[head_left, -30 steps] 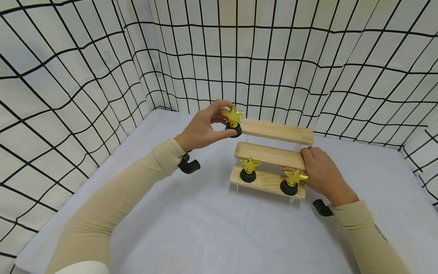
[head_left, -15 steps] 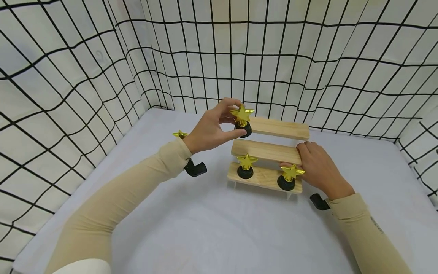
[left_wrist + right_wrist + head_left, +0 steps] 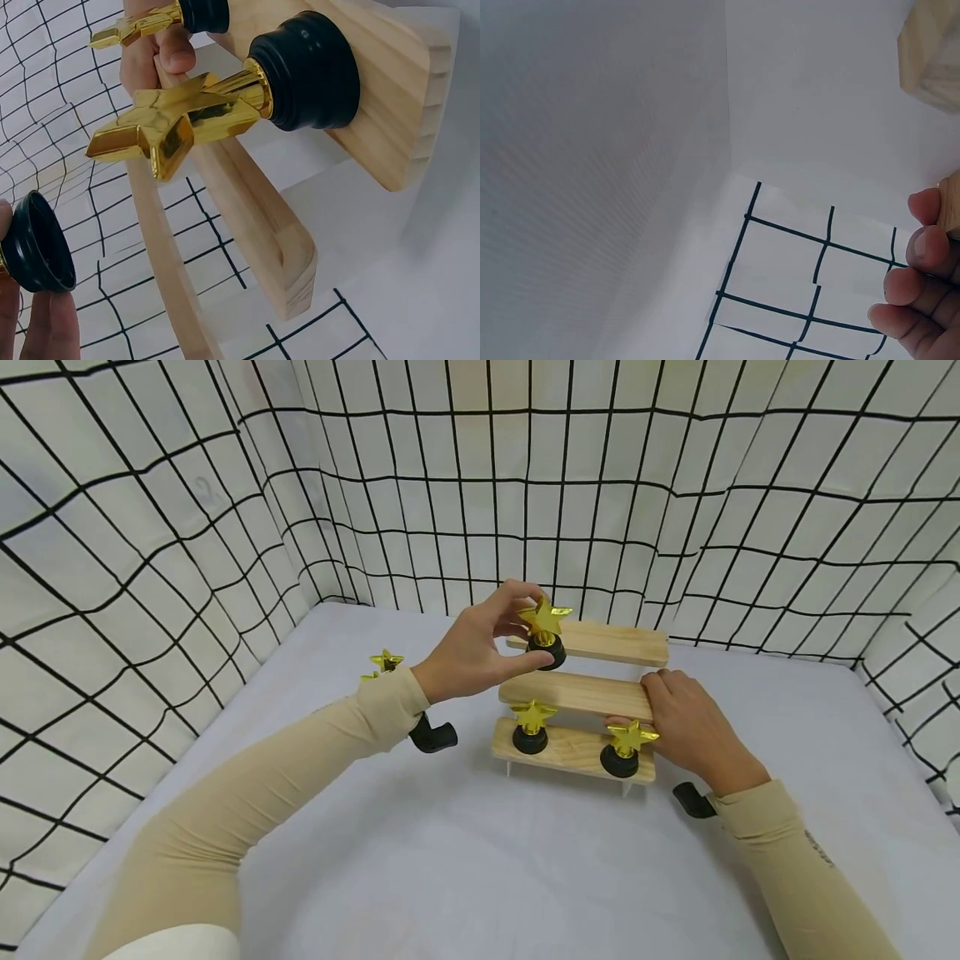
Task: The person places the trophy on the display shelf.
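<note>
My left hand (image 3: 483,647) pinches a gold star trophy (image 3: 545,622) by its black base, thumb in front. It holds the trophy upright before the left part of the top board (image 3: 615,642) of a three-step wooden display stand. In the left wrist view the hollow underside of its base (image 3: 49,244) shows. My right hand (image 3: 690,727) grips the right end of the middle board (image 3: 577,692); in the right wrist view its fingers (image 3: 905,287) curl at the wood. On the lowest board (image 3: 566,757) stand two more star trophies, one left (image 3: 531,727) and one right (image 3: 624,750).
Another gold star (image 3: 387,661) shows on the white table (image 3: 450,860) behind my left sleeve, partly hidden. Black wrist-mounted pieces jut out near my left cuff (image 3: 432,735) and right cuff (image 3: 693,800). White walls with a black grid (image 3: 480,485) enclose the table's back and sides.
My left hand has carried its trophy rightward, from beside the top board's left end to in front of that board. My right hand keeps its grip on the stand. The head view has shifted slightly.
</note>
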`<state>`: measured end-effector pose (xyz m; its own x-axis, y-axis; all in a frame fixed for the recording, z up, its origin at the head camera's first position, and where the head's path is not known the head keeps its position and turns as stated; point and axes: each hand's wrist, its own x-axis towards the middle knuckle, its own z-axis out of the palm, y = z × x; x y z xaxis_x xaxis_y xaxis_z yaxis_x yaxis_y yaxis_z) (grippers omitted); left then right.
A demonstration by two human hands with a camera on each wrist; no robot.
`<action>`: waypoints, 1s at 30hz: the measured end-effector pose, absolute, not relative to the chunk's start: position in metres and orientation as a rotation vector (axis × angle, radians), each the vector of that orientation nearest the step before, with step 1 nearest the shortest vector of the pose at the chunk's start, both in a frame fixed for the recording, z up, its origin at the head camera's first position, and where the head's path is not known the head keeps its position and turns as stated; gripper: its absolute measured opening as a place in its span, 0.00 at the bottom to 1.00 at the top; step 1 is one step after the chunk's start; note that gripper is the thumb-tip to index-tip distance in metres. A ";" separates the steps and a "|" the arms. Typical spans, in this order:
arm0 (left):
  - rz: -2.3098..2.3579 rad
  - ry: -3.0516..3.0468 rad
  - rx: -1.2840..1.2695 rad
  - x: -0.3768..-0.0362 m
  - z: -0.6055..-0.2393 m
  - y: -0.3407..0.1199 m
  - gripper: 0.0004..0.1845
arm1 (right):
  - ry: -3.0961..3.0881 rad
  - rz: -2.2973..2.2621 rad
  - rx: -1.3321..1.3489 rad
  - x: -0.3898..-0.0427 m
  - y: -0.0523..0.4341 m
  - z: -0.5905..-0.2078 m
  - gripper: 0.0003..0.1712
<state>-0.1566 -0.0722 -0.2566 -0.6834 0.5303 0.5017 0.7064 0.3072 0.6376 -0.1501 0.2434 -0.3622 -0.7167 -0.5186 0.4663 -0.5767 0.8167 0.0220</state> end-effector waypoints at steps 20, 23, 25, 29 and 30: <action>-1.234 -2.404 -1.342 -0.172 -0.258 -0.040 0.32 | -2.581 0.175 0.789 -0.154 0.243 -0.363 0.55; -1.228 -2.418 -1.360 -0.173 -0.257 -0.034 0.32 | -2.597 0.171 0.780 -0.153 0.243 -0.362 0.55; -1.226 -2.430 -1.369 -0.172 -0.256 -0.030 0.32 | -2.587 0.171 0.786 -0.154 0.243 -0.363 0.55; -1.238 -2.455 -1.384 -0.173 -0.256 -0.021 0.33 | -2.564 0.180 0.798 -0.154 0.245 -0.365 0.56; -1.239 -2.464 -1.386 -0.173 -0.256 -0.019 0.33 | -2.565 0.186 0.795 -0.154 0.246 -0.365 0.56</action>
<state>-0.1728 -0.0192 -0.2564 -0.5955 0.6943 0.4042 0.7386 0.2752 0.6154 -0.1545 0.2456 -0.3653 -0.7348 -0.5047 0.4532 -0.5648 0.8252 0.0032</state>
